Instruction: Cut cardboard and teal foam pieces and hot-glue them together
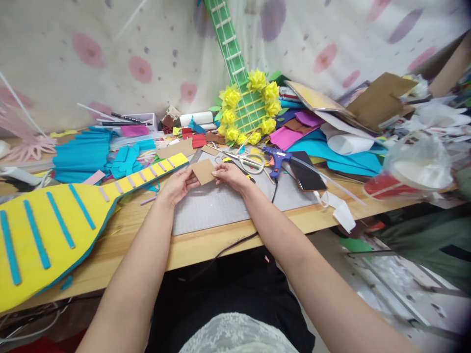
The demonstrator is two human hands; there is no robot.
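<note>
Between my two hands is a small square of brown cardboard (203,172), raised over the grey cutting mat (217,211). My left hand (179,184) grips its left edge, thumb and fingers closed on it. At the right edge my right hand (230,175) pinches it. Just beyond the right hand lie scissors (245,159) with pale handles and a blue glue gun (277,161), its cord running over the table edge. A yellow cardboard guitar shape (47,220) with blue and pink strips lies left of my left hand.
A green paper guitar (235,59) with yellow flowers leans on the back curtain. Blue crepe paper (83,154) lies at the left. A phone (308,170), coloured sheets (331,152) and a bagged red-and-white cup (401,171) occupy the right of the wooden table (206,250).
</note>
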